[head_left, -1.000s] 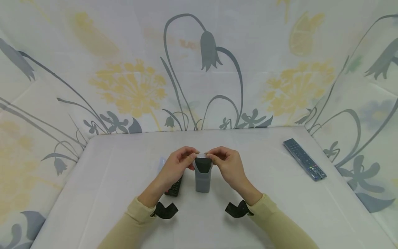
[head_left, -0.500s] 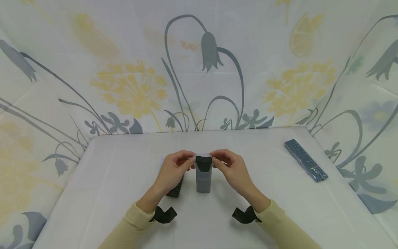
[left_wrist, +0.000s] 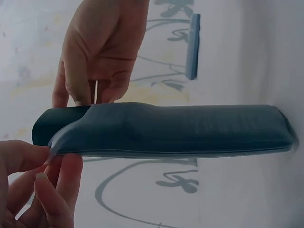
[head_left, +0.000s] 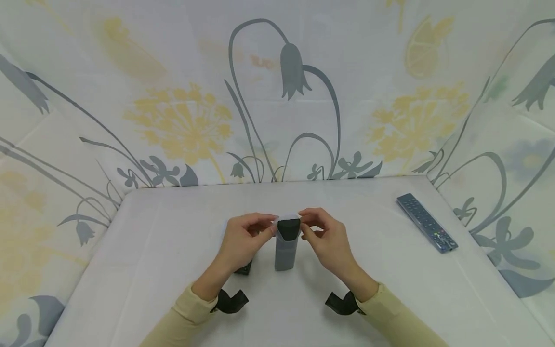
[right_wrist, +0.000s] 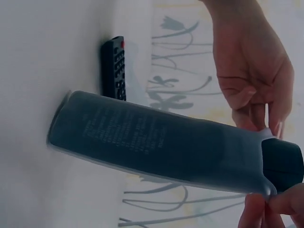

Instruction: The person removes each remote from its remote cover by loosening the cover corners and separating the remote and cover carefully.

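Observation:
A dark remote control (head_left: 289, 229) stands upright on the white table in a translucent plastic sleeve (head_left: 285, 254), its dark end showing at the top opening. It leans slightly to the right in the head view. My left hand (head_left: 245, 239) pinches the left edge of the sleeve's mouth between thumb and fingers. On the opposite edge, my right hand (head_left: 328, 237) pinches the sleeve too. The left wrist view shows the sleeve (left_wrist: 190, 130) side-on, reaching past the remote's body, with the left fingers (left_wrist: 57, 190) at its lip. Faint printed text marks the sleeve (right_wrist: 128, 130) in the right wrist view.
A black remote with a red button (right_wrist: 114, 69) lies behind my left forearm, beside a clear plastic piece (right_wrist: 136, 71). Another dark remote (head_left: 427, 222) lies at the table's right. Floral-patterned cloth (head_left: 286, 120) walls the back and sides of the table (head_left: 173, 270).
The top of the sleeved remote has tipped slightly to the right. Both hands have shifted a little that way, still at the sleeve's mouth; the left hand now covers more of the black remote.

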The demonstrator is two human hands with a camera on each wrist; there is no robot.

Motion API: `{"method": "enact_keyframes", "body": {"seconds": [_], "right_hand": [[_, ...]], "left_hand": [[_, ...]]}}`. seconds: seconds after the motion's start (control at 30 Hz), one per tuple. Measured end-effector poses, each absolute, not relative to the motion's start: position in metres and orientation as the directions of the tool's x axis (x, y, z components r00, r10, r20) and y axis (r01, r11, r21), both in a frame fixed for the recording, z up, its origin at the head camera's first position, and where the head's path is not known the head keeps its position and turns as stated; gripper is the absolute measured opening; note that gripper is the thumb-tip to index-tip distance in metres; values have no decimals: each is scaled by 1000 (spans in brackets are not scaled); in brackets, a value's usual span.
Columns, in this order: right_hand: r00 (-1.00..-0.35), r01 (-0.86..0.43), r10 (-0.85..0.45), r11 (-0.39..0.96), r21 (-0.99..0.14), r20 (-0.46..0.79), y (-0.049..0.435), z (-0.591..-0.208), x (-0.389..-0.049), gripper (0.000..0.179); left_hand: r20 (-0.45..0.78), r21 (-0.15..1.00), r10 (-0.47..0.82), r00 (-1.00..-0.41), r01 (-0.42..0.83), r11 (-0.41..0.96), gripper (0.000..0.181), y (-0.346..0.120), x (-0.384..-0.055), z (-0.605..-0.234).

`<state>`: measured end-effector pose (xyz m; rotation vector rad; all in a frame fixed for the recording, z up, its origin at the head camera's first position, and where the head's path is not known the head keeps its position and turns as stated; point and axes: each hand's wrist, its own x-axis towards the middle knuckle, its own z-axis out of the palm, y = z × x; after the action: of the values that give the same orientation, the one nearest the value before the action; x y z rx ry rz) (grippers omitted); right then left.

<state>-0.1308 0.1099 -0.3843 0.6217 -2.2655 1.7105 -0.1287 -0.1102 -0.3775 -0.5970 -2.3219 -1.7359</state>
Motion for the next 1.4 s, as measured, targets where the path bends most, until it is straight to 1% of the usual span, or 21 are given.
{"method": "enact_keyframes", "body": {"seconds": [0.2, 0.33, 0.53, 0.63, 0.8, 0.93, 1.03, 1.17, 1.3, 1.4], "right_hand": [[-839, -542, -204, 214, -813, 505, 108, -391, -132, 36], [-822, -567, -212, 216, -795, 528, 107, -391, -131, 37], [-807, -588, -221, 229, -775, 547, 101, -368, -120, 32], [-808, -588, -229, 239, -773, 544, 101, -370, -121, 32], [-812, -581, -241, 256, -773, 531, 105, -387, -130, 34], [-807, -584, -266, 232, -778, 527, 107, -393, -132, 33], [-820, -561, -277, 220, -798, 501, 108, -396, -131, 32], [-839, -530, -288, 249, -811, 461, 109, -402, -132, 31], [-836, -536, -299, 273, -799, 460, 109, -405, -134, 30], [-835, -539, -301, 282, -794, 460, 110, -406, -135, 29]], "left_hand": [[388, 865, 218, -895, 436, 249, 22, -110, -129, -377], [419, 847, 215, -882, 465, 258, 27, -111, -131, -380], [494, 806, 235, -837, 542, 237, 23, -113, -134, -385], [492, 805, 251, -834, 545, 234, 23, -115, -135, -385], [489, 793, 263, -832, 549, 262, 22, -116, -135, -384], [502, 770, 267, -823, 566, 294, 24, -117, -135, -388], [508, 751, 277, -815, 577, 321, 25, -119, -136, -392], [492, 738, 297, -818, 573, 356, 23, -120, -135, -396], [484, 728, 303, -821, 570, 381, 22, -120, -135, -397], [479, 733, 307, -823, 567, 376, 23, -120, -135, -398]]}}
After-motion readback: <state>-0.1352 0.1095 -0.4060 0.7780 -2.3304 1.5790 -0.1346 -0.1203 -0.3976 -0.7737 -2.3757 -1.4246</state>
